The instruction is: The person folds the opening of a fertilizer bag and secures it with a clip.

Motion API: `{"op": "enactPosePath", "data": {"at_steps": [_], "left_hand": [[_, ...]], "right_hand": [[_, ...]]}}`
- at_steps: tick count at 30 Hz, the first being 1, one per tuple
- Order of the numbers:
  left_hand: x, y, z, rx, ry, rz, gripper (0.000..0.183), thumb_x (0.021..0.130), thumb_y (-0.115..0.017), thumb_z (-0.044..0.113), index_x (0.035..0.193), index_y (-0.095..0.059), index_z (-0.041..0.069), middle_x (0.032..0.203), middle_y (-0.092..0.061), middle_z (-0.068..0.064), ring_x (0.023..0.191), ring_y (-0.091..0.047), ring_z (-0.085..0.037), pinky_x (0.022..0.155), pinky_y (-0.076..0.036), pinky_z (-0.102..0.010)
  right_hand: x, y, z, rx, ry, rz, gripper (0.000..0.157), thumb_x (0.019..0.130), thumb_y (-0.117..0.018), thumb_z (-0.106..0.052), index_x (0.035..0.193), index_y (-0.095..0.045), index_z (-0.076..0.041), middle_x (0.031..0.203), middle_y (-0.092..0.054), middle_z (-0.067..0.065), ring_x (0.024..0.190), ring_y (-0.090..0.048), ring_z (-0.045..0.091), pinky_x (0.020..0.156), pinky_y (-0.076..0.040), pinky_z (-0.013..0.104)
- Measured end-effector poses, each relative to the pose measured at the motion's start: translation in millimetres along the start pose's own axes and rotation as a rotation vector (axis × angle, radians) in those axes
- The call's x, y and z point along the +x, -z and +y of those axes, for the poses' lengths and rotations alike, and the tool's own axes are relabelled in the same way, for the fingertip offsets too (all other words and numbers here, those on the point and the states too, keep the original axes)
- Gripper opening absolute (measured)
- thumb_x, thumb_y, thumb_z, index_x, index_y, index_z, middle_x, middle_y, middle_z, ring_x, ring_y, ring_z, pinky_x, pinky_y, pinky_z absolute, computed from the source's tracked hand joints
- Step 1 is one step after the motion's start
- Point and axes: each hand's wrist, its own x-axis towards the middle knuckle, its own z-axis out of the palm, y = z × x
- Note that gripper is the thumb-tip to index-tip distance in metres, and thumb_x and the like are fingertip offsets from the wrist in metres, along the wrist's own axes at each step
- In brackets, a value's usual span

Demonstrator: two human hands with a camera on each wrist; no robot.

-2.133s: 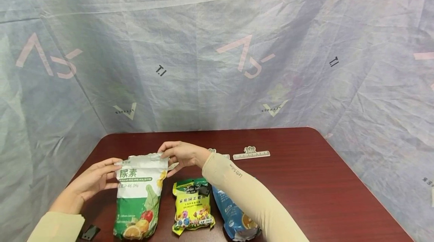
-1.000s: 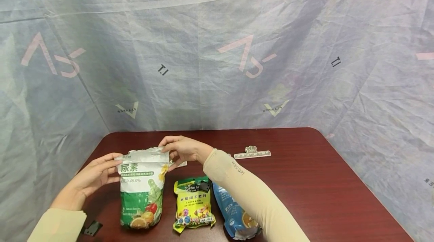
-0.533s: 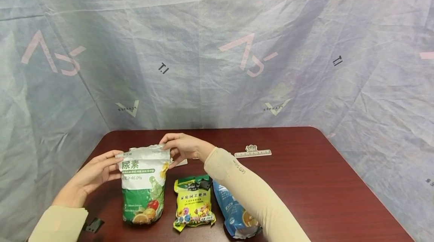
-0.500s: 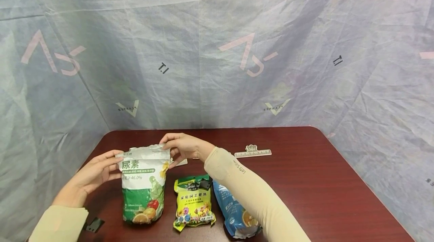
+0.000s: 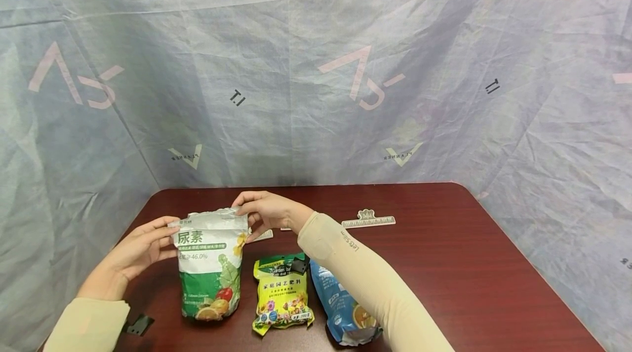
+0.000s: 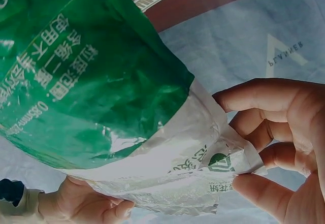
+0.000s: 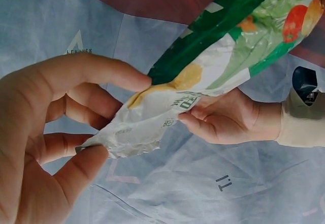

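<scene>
- left sleeve (image 5: 86,324): cream, coming in at the near left of the bag (image 5: 209,264). There's a black gadget (image 5: 140,324) sticking out next to it, left of the bag's base
- right sleeve (image 5: 375,291): also cream, stretching in from the near right of the bag (it's got "Lets Slim" printed on it, lol)
- blue pack (image 5: 338,308): lying well to the right of the bag, partly hidden by that sleeve
- yellow pack (image 5: 281,297): next one to the right of the bag, not touching it, flowers printed on the lower half. A second gadget (image 5: 299,266), black too, overlaps its top corner from up here
- the bag itself: upright, left of both packs, white up top and green below with fruit and veg on the front. Top edge is pretty crumpled. Can't tell if the base is touching the table (image 5: 469,286)
- left hand (image 5: 130,256): thumb and fingers pinching the bag's top left corner
- right hand (image 5: 271,213): same deal at the top right corner, thumb and fingers gripping the edge
- clips: one (image 5: 368,222) with piano-key stripes lies beyond the bag, off to the right; another (image 5: 264,235) peeks out just right of the bag's top, behind the right hand
- cloth (image 5: 296,78): wrinkly grey backdrop with pink and yellow lettering, behind the bag
</scene>
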Motion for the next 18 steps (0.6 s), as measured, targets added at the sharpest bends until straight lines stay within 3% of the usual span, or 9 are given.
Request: {"op": "enactPosePath", "data": {"at_steps": [6, 14, 18], "left_hand": [[0.8, 0.7, -0.4, -0.014, -0.006, -0.003, 0.036, 0.099, -0.03, -0.001, 0.105, -0.061, 0.016, 0.099, -0.065, -0.001, 0.09, -0.062, -0.014, 0.074, -0.05, -0.036], [1.8, 0.2, -0.3, -0.048, -0.036, -0.031, 0.036, 0.099, -0.028, -0.002, 0.106, -0.06, 0.013, 0.1, -0.065, -0.003, 0.09, -0.062, -0.015, 0.076, -0.05, -0.035], [2.4, -0.1, 0.2, -0.066, -0.058, -0.05, 0.037, 0.098, -0.027, -0.003, 0.107, -0.06, 0.012, 0.101, -0.065, -0.004, 0.092, -0.062, -0.016, 0.077, -0.05, -0.035]], "right_hand": [[-1.5, -0.9, -1.7, 0.003, 0.002, 0.002, 0.009, 0.09, -0.055, -0.005, 0.092, -0.061, -0.012, 0.077, -0.056, 0.007, 0.055, -0.049, 0.017, 0.078, -0.041, 0.062], [-3.1, -1.5, -4.5, -0.019, 0.012, 0.001, 0.009, 0.09, -0.055, -0.006, 0.094, -0.061, -0.011, 0.079, -0.06, 0.008, 0.059, -0.055, 0.02, 0.067, -0.05, 0.054], [-4.6, -1.9, -7.1, -0.03, 0.018, -0.005, 0.009, 0.091, -0.054, -0.007, 0.094, -0.061, -0.011, 0.079, -0.059, 0.008, 0.06, -0.054, 0.021, 0.071, -0.048, 0.057]]}}
